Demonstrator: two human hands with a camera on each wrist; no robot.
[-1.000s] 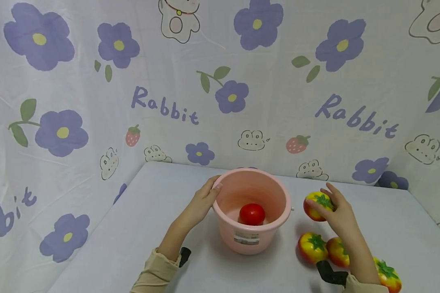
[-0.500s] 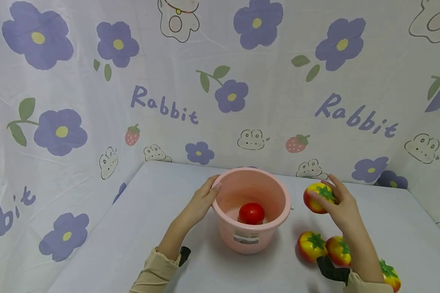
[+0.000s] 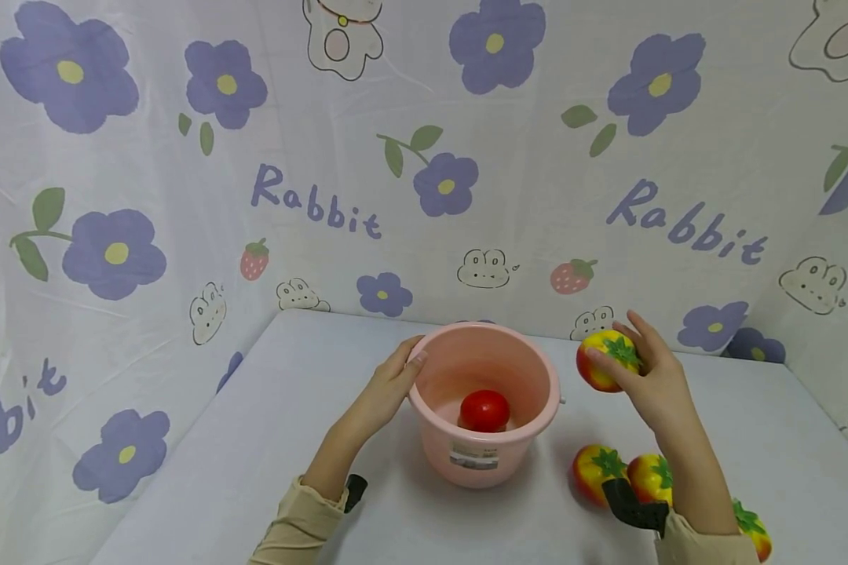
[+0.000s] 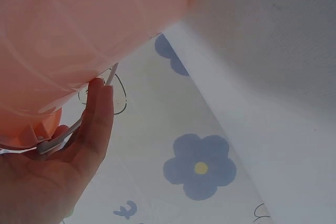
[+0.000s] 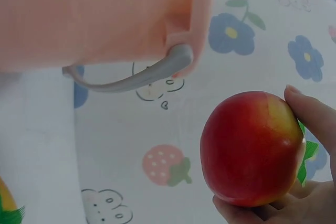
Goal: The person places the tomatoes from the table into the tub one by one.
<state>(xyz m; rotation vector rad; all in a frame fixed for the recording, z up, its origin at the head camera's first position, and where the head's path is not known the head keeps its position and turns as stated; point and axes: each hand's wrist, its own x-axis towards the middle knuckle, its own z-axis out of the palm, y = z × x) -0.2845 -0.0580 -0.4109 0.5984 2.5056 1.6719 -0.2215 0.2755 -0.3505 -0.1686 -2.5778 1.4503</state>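
My left hand (image 3: 389, 390) holds the rim of a pink bucket (image 3: 440, 449), thumb over the edge and fingers against the outside. In the left wrist view, the fingers lie by the bucket's grey handle (image 4: 72, 135). Inside the bucket is a round red fruit (image 3: 484, 411). To the bucket's right, my right hand (image 3: 660, 384) grips a red-and-yellow fruit with a green leafy top (image 3: 604, 362), raised above the table. The right wrist view shows the red underside of that fruit (image 5: 249, 150) between thumb and fingers, apart from the bucket.
Similar red-and-yellow fruits lie on the white table (image 3: 254, 471) beneath my right forearm: one at the left (image 3: 595, 473), one beside it (image 3: 652, 477), and another (image 3: 752, 530) nearer the front, partly hidden by the sleeve. A patterned cloth (image 3: 537, 212) hangs behind the table.
My right hand has lifted the red-and-yellow fruit higher and slightly left, towards the bucket. The left hand and the bucket stay where they were.
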